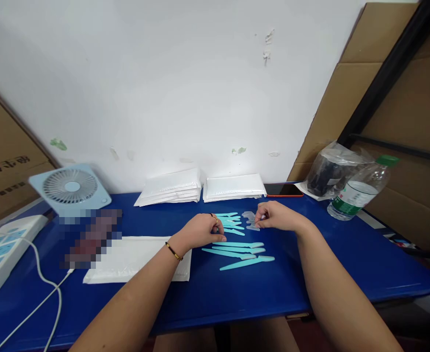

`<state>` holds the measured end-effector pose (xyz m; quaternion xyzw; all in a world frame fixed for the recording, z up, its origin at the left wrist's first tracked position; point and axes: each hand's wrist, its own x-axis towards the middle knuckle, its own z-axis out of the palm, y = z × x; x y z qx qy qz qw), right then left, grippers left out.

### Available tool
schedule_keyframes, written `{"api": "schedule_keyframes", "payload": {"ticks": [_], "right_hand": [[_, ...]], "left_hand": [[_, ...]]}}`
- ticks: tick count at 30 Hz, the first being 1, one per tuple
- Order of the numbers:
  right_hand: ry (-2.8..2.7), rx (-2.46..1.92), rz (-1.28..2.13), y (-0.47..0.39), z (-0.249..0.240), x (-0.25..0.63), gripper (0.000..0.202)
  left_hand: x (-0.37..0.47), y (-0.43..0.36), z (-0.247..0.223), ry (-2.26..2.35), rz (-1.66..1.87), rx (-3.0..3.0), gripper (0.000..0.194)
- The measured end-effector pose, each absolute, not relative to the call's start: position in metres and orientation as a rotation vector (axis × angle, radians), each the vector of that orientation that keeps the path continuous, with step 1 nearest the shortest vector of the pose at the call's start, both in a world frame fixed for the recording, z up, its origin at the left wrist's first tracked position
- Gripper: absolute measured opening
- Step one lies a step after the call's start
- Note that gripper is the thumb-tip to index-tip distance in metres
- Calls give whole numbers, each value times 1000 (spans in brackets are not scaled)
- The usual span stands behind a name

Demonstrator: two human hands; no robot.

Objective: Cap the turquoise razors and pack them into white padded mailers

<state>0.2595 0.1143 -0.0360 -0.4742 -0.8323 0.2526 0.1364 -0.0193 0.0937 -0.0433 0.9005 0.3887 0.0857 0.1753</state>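
On the blue table (347,264) lie several thin turquoise plastic sticks. Three capped ones (242,252) lie in a row in front of my hands, and a small heap of bare ones (233,222) lies between them. My left hand (200,231) rests with its fingers curled at the heap's left edge, pinching the end of one stick. My right hand (275,216) is closed beside a few clear plastic caps (250,220), its fingertips on one of them.
A white padded envelope (126,259) lies under my left forearm. Two stacks of white envelopes (200,188) stand by the wall, with a phone (283,189), a bagged dark object (328,173) and a water bottle (357,190) to the right. At the left stand a small fan (70,188) and a white device with a cable (2,244).
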Motion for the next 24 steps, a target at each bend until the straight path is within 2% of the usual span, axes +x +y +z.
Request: {"api": "schedule_keyframes", "payload": {"ticks": [10,13,18,21,24], "right_hand": [[-2669,-1293,970,106,-36,245,23],[-2672,-1288,923,109,-39,248,18],[-2436,-1481,649,118,-42,262,19],[-2401,-1489,629,118,-40,264,20],[-2460,-1415,692,113,-35,260,18]], "left_hand": [[-11,92,-55,1207,120,2473,20],[-17,97,-51,1231,162,2562,17],[-27,103,-42,1425,265,2533,17],[-22,97,-41,1270,273,2519,25],[-13,87,-44,1111,158,2525,24]]}}
